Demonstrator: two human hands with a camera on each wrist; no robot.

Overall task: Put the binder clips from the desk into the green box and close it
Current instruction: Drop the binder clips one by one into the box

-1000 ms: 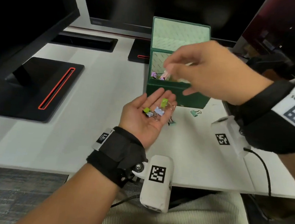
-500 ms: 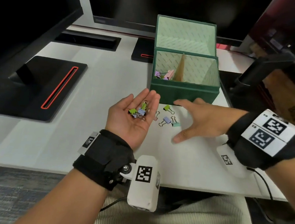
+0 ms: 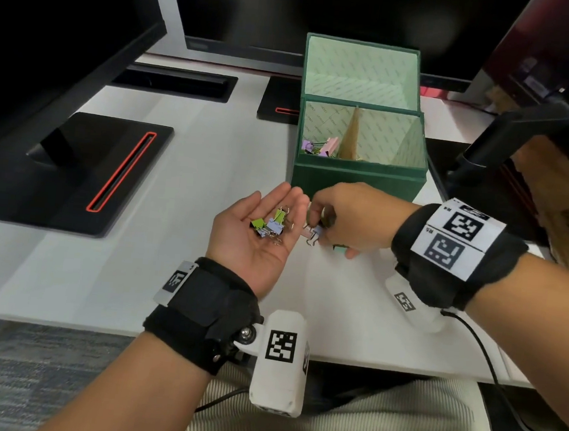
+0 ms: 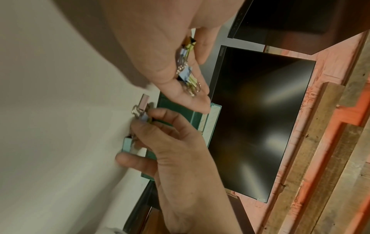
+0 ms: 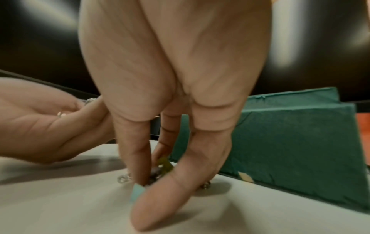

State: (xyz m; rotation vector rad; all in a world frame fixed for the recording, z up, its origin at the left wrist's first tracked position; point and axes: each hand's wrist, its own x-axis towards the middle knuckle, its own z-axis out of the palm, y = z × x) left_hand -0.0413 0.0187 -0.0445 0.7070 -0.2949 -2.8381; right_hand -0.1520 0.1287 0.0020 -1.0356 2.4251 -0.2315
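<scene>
The green box point(image 3: 358, 179) stands with its lid up, with pink and purple binder clips point(image 3: 319, 146) in its left compartment. My left hand point(image 3: 263, 213) lies palm up in front of the box, fingers relaxed. Several green and blue clips point(image 3: 271, 224) rest on its palm. Just right of it, my right hand point(image 3: 320, 226) is down on the desk, its fingers curled round loose clips point(image 3: 312, 234). In the right wrist view these fingertips point(image 5: 138, 166) pinch a small heap of clips point(image 5: 160, 170) beside a teal clip point(image 5: 138, 192). A pink clip point(image 4: 144, 101) lies at the heap's edge.
A monitor stand base point(image 3: 70, 169) with a red-edged slot lies at the left, and a second base point(image 3: 279, 101) sits behind the box. A dark monitor arm point(image 3: 510, 138) stands to the right of the box. The white desk edge point(image 3: 94, 327) runs near my lap.
My right hand came down from the box to the desk, slid left and curled its fingers over the loose clips. The left hand stays palm up with its clips.
</scene>
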